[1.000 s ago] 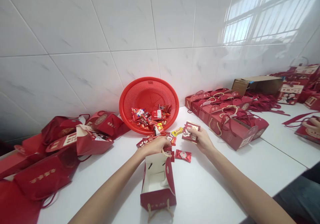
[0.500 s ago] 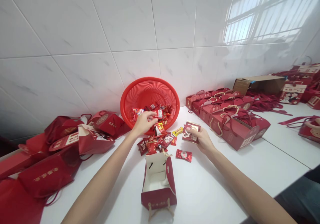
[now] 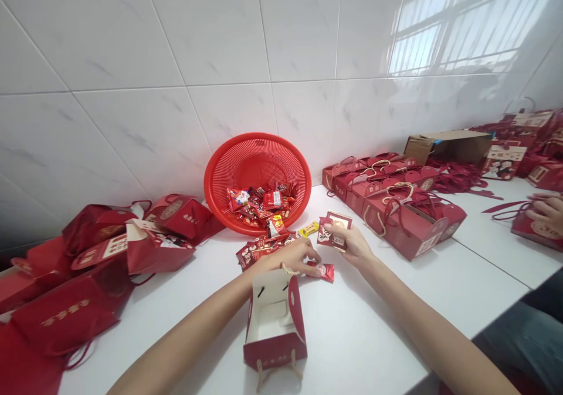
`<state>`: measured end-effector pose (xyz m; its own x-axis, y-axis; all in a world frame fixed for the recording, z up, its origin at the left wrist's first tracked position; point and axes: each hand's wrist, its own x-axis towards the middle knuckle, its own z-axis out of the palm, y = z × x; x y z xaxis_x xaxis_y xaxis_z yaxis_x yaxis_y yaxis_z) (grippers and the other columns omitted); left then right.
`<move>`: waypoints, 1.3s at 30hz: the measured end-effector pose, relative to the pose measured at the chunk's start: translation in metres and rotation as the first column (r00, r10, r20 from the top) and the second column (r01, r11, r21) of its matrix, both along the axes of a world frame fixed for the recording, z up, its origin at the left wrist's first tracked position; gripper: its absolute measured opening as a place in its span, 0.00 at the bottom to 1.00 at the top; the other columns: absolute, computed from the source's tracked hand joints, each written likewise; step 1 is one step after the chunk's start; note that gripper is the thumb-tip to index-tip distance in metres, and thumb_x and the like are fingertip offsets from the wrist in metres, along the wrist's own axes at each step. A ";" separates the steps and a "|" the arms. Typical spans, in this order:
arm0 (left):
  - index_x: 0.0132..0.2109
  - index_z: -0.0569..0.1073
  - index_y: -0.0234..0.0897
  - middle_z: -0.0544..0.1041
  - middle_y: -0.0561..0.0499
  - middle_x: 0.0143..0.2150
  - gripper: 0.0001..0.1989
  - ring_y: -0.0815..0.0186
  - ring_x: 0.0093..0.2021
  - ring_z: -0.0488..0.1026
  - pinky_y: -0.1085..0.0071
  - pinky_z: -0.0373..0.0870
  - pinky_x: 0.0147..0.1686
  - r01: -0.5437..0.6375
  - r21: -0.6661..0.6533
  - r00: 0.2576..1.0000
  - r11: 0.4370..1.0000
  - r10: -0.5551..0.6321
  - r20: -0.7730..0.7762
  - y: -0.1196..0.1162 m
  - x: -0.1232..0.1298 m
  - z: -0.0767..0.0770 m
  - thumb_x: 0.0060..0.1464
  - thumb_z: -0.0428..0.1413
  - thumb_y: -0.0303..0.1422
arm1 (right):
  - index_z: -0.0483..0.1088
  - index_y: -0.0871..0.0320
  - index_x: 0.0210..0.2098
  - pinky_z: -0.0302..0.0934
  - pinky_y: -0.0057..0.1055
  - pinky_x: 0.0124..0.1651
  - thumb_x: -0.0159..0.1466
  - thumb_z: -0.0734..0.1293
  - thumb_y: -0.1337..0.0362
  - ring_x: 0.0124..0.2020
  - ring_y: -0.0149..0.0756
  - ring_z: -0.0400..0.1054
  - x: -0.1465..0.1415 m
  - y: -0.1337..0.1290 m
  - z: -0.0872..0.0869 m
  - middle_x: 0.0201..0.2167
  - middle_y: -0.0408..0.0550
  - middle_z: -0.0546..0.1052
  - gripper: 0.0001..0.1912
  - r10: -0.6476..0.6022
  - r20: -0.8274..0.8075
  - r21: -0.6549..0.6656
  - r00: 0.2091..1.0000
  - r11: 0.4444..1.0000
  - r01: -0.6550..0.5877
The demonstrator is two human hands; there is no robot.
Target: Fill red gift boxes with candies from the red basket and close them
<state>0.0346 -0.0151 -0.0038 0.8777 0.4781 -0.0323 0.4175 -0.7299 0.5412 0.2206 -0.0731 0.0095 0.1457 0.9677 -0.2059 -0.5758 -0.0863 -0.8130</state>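
Observation:
My left hand reaches over the table behind an open red gift box, its thumb and fingers at a red wrapped candy. Flat red-and-gold packets are held between the thumb and fingers of my right hand. A yellow candy lies between the hands, farther back. The gift box has a white inside and rope handles. Behind my left hand, a tilted red plastic basket holds many wrapped candies, some spilled in a pile at its front.
Red gift boxes are heaped at the left. Rows of closed boxes stand at the right, with a cardboard carton and red ribbons behind. Another person's hand touches a red box at the far right edge. A tiled wall is behind.
My left hand has left the basket and come down and right to the single red candy. My right hand still holds the packets. Another person's hand has appeared at the right.

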 end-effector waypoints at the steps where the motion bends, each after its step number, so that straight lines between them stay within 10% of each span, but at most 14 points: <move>1: 0.42 0.82 0.41 0.75 0.47 0.41 0.19 0.58 0.44 0.72 0.68 0.65 0.42 0.014 -0.002 1.000 1.000 -0.014 0.014 0.000 0.001 -0.004 0.54 0.62 0.51 | 0.78 0.61 0.32 0.73 0.29 0.29 0.44 0.78 0.73 0.26 0.36 0.76 0.000 0.001 -0.001 0.27 0.45 0.82 0.15 -0.005 -0.008 0.007 1.000 1.000 0.005; 6: 0.35 0.79 0.36 0.78 0.50 0.31 0.15 0.65 0.32 0.73 0.72 0.65 0.32 -0.023 -0.195 0.995 0.980 0.042 0.093 -0.003 -0.003 -0.007 0.53 0.63 0.44 | 0.78 0.61 0.34 0.74 0.29 0.30 0.47 0.77 0.74 0.27 0.37 0.77 0.001 0.002 0.000 0.28 0.46 0.83 0.14 -0.011 -0.047 0.023 0.999 1.000 0.012; 12: 0.35 0.76 0.35 0.80 0.50 0.31 0.16 0.64 0.31 0.76 0.70 0.71 0.33 -0.294 -0.246 0.866 0.924 0.366 0.340 0.011 -0.027 0.034 0.53 0.62 0.45 | 0.77 0.61 0.34 0.75 0.32 0.26 0.51 0.75 0.75 0.24 0.38 0.77 0.001 0.002 0.001 0.27 0.47 0.82 0.10 -0.017 -0.062 -0.028 0.998 0.999 0.015; 15: 0.41 0.76 0.36 0.81 0.46 0.41 0.15 0.61 0.37 0.77 0.65 0.73 0.42 -0.663 -0.073 0.578 0.745 0.571 0.582 0.034 -0.039 0.055 0.53 0.61 0.42 | 0.76 0.61 0.34 0.76 0.33 0.26 0.51 0.75 0.75 0.25 0.39 0.77 0.000 0.002 0.000 0.27 0.47 0.82 0.11 -0.016 -0.051 -0.030 0.999 0.999 0.015; 17: 0.43 0.77 0.36 0.79 0.44 0.45 0.13 0.61 0.38 0.76 0.62 0.73 0.45 -0.794 0.062 0.513 0.604 0.611 0.603 0.045 -0.043 0.059 0.52 0.61 0.37 | 0.76 0.61 0.34 0.76 0.33 0.26 0.51 0.75 0.74 0.25 0.39 0.77 0.000 0.002 -0.001 0.27 0.46 0.82 0.10 -0.019 -0.048 -0.033 0.999 0.999 0.017; 23: 0.41 0.81 0.39 0.79 0.47 0.41 0.09 0.59 0.43 0.75 0.65 0.71 0.47 -0.232 0.313 0.970 0.921 0.196 0.141 0.028 -0.026 0.028 0.56 0.56 0.31 | 0.77 0.61 0.34 0.75 0.31 0.27 0.51 0.76 0.72 0.26 0.38 0.77 0.000 0.003 -0.005 0.28 0.47 0.83 0.11 0.014 -0.019 -0.007 1.000 1.000 -0.015; 30: 0.41 0.82 0.39 0.79 0.46 0.44 0.10 0.58 0.45 0.74 0.66 0.68 0.46 0.032 0.427 0.991 0.903 0.026 -0.130 0.014 -0.003 0.009 0.55 0.58 0.27 | 0.78 0.62 0.33 0.74 0.31 0.28 0.51 0.76 0.71 0.27 0.38 0.77 -0.003 0.001 -0.005 0.28 0.49 0.83 0.09 0.019 0.005 -0.040 1.000 0.999 -0.019; 39: 0.49 0.78 0.38 0.79 0.45 0.40 0.19 0.59 0.42 0.74 0.66 0.68 0.44 -0.045 0.456 0.995 0.889 0.078 -0.054 0.018 -0.005 0.007 0.57 0.48 0.21 | 0.78 0.61 0.34 0.73 0.33 0.27 0.47 0.78 0.67 0.25 0.39 0.76 -0.005 0.001 -0.008 0.27 0.48 0.82 0.15 0.020 0.057 -0.048 0.998 0.999 -0.017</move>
